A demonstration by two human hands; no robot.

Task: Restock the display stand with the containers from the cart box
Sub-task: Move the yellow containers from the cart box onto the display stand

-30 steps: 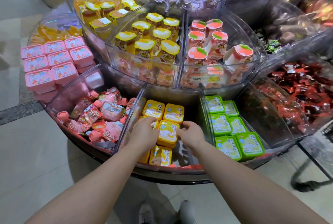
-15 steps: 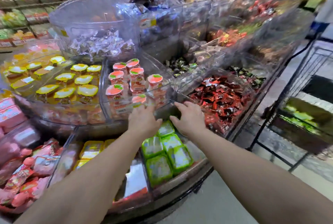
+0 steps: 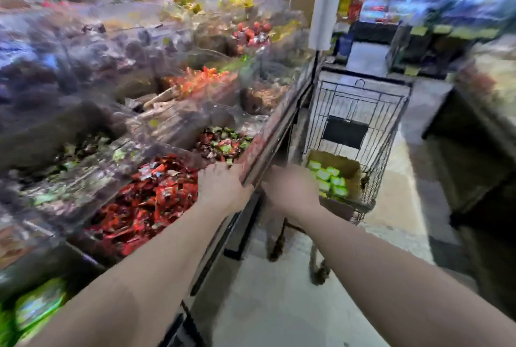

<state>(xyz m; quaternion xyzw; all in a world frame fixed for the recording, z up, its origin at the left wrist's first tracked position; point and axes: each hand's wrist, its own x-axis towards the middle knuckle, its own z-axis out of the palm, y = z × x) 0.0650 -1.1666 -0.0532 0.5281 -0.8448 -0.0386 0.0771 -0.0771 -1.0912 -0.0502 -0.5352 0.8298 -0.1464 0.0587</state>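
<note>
**Two bare hands between candy stand and cart**

Two hands reach forward, both blurred. The left hand [image 3: 223,189] hangs over the front edge of the display stand [image 3: 268,134], above a clear bin of red foil-wrapped candies [image 3: 145,201]; its fingers look loosely spread and grasp nothing. The right hand [image 3: 291,190] is past the stand's edge, just before the cart; whether its fingers are released or clenched I cannot tell.

One black wire shopping cart [image 3: 360,112] stands just beside the stand's right edge. One brown cardboard box [image 3: 350,171] sits in its basket, open-topped, holding green-lidded rectangular containers [image 3: 326,179] packed flat in rows; about seven lids show, the count unsure in the blur. More green containers [image 3: 36,307] lie at the stand's near left corner. One further bin holds red-and-green wrapped sweets [image 3: 223,143].
</note>
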